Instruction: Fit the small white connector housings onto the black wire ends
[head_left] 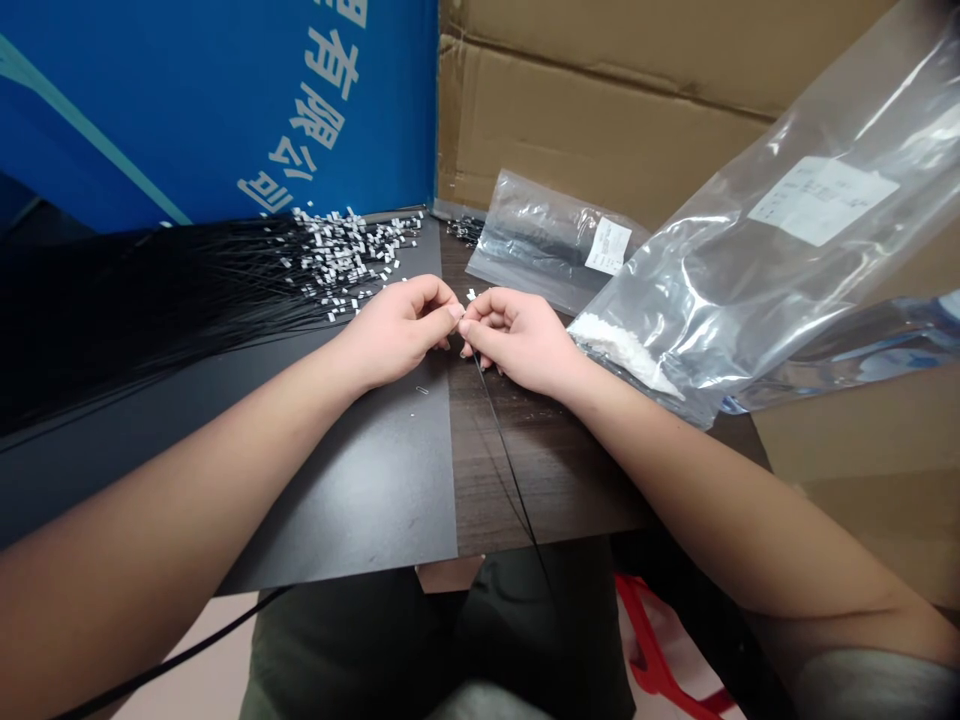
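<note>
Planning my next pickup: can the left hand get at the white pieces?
Probably yes: the left hand lies right by the white pieces, nothing between, though its fingers meet the right hand.

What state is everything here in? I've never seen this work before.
Left hand: fingers pinched against the right's.
Right hand: fingers pinched.
Thin black wire: trailing from the hands over the table edge.
Black wires: fanned out on a black sheet.
White tags: scattered loose.
Small clear bag: lying flat, holding black wires.
Large clear bag: propped up, white pieces inside.
</note>
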